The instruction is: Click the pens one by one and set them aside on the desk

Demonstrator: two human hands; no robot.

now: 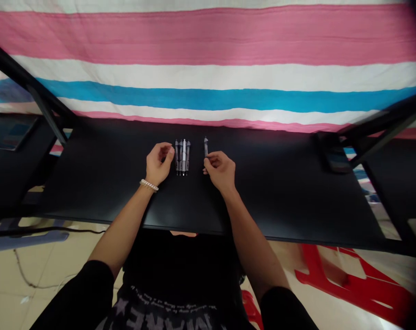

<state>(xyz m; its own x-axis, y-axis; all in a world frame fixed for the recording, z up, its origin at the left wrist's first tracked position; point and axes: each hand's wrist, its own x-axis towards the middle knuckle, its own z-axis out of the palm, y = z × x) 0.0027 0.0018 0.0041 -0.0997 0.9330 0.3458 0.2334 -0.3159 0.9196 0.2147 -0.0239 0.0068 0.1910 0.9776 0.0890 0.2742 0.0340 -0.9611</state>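
Observation:
Several pens lie side by side in a row on the black table; most are clear with dark parts, and one white pen is among them. My left hand is just left of the row, fingers curled and thumb bent toward them, with nothing visible in its grasp. To the right of the row, my right hand pinches a single pen near its lower end. That pen points away from me, and its lower part is hidden behind my fingers.
A dark phone-like object lies at the table's right end. A striped cloth hangs behind the table. Black metal legs rise at the sides. Red plastic stools stand on the floor at right.

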